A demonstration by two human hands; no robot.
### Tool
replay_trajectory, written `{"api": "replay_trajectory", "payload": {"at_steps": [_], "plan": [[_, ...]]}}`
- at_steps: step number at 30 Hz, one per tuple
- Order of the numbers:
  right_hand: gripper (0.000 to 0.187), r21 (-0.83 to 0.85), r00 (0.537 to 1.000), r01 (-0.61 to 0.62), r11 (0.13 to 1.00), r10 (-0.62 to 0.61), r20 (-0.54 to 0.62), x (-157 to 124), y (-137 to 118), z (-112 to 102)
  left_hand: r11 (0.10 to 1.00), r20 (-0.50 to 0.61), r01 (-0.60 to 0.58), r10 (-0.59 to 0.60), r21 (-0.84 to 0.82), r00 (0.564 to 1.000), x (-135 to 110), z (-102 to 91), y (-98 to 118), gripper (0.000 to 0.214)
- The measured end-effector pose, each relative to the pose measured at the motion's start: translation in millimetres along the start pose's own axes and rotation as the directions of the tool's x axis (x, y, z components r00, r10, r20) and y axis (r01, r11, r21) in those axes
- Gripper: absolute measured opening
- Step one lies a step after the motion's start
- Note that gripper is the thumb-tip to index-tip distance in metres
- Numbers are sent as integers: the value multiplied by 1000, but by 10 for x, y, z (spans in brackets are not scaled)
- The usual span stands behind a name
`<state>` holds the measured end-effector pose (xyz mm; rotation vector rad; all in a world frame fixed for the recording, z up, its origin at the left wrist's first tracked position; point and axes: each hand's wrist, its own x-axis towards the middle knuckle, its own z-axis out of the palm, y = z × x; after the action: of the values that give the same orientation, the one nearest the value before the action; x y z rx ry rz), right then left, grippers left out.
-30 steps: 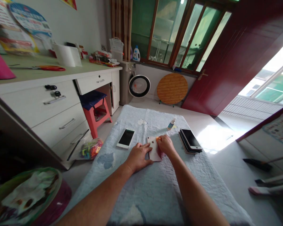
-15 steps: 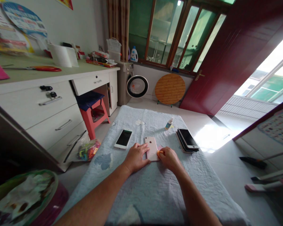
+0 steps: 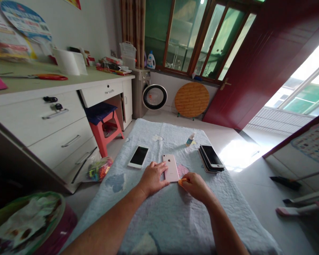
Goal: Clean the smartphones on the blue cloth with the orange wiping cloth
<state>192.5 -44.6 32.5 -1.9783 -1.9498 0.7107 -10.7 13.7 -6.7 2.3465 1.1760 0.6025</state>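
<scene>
A pale pink smartphone lies back side up on the cloth-covered table. My left hand grips it along its left side, fingers at the upper edge and thumb near the lower left corner. Pinched in my right hand is a small orange cloth, touching the phone's lower right corner; much of the cloth is hidden by the fingers. To the left rests a white smartphone with a dark screen facing up. On the right is a stack of phones. A small spray bottle stands beyond them.
A pale blue patterned cloth covers the table. At the left are a desk, a red stool and a waste bin. A washing machine with its door ajar and a round wooden tabletop stand behind.
My right hand has slid down and slightly right with the orange cloth, from the phone's lower right edge to its bottom corner. My left hand and the phone stay nearly in place.
</scene>
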Motion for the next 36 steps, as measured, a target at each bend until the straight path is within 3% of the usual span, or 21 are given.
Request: {"api": "replay_trajectory", "payload": {"at_steps": [5, 10, 14, 19, 23, 26, 29, 36], "plan": [[24, 14, 984, 96, 995, -93, -149, 156, -2, -98, 948, -94, 95, -129, -303, 987, 38, -17, 20, 49], [28, 26, 912, 145, 989, -123, -392, 345, -11, 116, 677, 40, 289, -357, -677, 933, 80, -48, 7, 47], [27, 16, 912, 157, 987, -138, -387, 373, -9, 321, 460, 144, 348, -420, -817, 896, 81, -87, 10, 51], [27, 39, 913, 163, 986, -136, -384, 353, -7, 366, 247, 285, 402, -400, -882, 871, 60, -187, 72, 53], [27, 81, 912, 168, 982, -123, -392, 351, 0, 359, 107, 299, 367, -393, -924, 869, 73, -210, 106, 55], [27, 100, 914, 172, 980, -121, -387, 340, -16, 361, 19, 294, 320, -344, -947, 892, 87, -154, 112, 62], [27, 105, 913, 180, 978, -127, -388, 323, -30, 365, 2, 267, 281, -310, -960, 912, 90, -83, 115, 66], [25, 98, 912, 229, 968, -179, -368, 311, 8, 357, 122, 210, 237, -202, -964, 957, 81, -46, 110, 55]]}}
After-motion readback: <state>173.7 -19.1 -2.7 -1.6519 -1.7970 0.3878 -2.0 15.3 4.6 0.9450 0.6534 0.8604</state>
